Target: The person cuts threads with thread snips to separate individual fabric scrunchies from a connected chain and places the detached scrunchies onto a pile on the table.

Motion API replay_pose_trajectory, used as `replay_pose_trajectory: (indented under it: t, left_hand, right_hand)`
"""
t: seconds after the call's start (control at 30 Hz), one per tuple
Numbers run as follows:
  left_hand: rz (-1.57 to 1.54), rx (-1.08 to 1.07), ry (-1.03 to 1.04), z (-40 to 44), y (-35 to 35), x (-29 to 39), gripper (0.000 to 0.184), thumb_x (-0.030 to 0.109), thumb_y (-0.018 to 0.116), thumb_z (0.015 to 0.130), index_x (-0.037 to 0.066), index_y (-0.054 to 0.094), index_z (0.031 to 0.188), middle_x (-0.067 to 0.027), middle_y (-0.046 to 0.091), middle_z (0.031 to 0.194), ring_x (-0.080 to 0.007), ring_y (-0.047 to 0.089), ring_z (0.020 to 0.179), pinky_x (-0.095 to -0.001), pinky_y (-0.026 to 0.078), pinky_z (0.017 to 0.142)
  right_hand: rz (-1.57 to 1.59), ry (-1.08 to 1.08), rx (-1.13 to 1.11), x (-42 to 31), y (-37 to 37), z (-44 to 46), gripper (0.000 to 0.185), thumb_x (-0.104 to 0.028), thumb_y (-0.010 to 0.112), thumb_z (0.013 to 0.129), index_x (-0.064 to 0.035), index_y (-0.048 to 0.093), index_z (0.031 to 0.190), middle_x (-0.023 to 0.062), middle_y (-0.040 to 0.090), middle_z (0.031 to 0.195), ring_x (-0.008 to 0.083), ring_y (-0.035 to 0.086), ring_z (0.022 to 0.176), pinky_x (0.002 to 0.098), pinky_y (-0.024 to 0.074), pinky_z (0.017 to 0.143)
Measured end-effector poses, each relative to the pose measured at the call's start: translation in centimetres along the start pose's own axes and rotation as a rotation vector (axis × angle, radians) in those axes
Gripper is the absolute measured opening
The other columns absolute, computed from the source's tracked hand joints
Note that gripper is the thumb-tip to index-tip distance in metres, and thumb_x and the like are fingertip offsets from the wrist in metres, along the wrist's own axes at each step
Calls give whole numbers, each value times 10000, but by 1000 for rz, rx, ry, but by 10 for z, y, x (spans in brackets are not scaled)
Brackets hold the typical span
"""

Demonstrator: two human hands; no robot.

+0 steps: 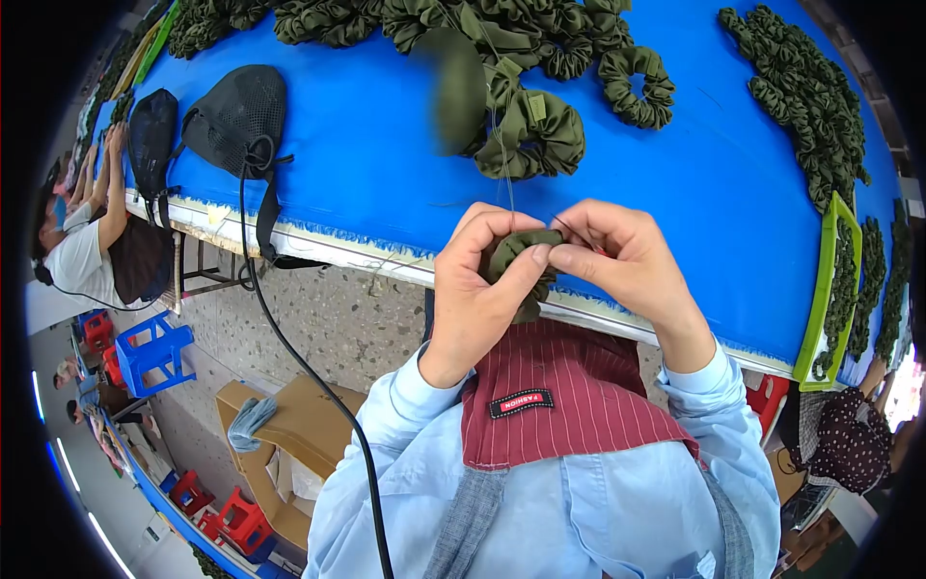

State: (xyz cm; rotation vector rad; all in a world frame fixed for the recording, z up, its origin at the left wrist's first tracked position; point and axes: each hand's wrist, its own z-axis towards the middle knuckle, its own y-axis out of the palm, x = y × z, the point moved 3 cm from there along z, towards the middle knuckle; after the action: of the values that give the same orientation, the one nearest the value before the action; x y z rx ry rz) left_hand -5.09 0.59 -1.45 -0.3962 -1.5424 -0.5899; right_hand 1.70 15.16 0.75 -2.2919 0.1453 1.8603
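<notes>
1. In front of you stretched a table under a blue cover, frayed along its near edge.
2. To your left, below the tabletop, you had a speckled grey floor.
3. On it stood a blue stool, with red stools near it and farther off.
4. Beyond these, you had a second table with a blue edge.
5. Strip lights glowed white at your far left.
6. At your far right shone a white glare, lamp or window unclear.
</notes>
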Motion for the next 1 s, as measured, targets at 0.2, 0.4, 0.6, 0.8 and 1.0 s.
replay_pose_trajectory:
  t: [0.2, 0.4, 0.6, 0.8, 1.0]
  left_hand:
    - [-94, 138, 2, -11, 11, -2, 249, 20, 642, 777, 4, 572, 1016, -54, 534, 909, -136, 507, 768, -239, 416, 721]
    - [242, 136, -96, -41, -2, 3, 283, 43, 658, 773, 3, 556, 1035, -80, 526, 935, -162, 503, 804, -275, 419, 736]
    - [524, 210, 361, -38, -10, 10, 258, 51, 666, 778, 11, 557, 1008, -64, 538, 862, -136, 497, 736, -237, 415, 677]
    - [76, 79, 8, -42, -14, -4, 196, 27, 636, 813, 18, 556, 991, -27, 549, 804, -85, 486, 701, -184, 402, 651]
    - [-313, 150, -272, -44, -18, -11, 143, 0, 586, 847, 11, 556, 986, -22, 570, 827, -61, 489, 715, -166, 405, 656]
  right_hand:
    - [103, -4, 214, 6, 3, -26, 35, -42, 641, 805, -9, 630, 807, -40, 538, 639, 33, 383, 555, 174, 320, 506]
    - [123, 65, 239, 9, 16, -46, 32, -38, 641, 803, -7, 637, 796, -41, 541, 641, 30, 377, 556, 173, 317, 507]
    - [179, 59, 117, 7, 38, -41, 49, -50, 635, 813, -4, 645, 798, -39, 544, 643, 31, 379, 557, 173, 319, 510]
    - [230, 81, -27, 13, 51, -35, 103, -79, 608, 840, 7, 653, 875, -33, 559, 670, 38, 391, 572, 181, 325, 516]
    - [277, 21, 40, 13, 42, -35, 189, -104, 591, 860, 23, 645, 988, -14, 583, 702, 68, 425, 579, 206, 337, 520]
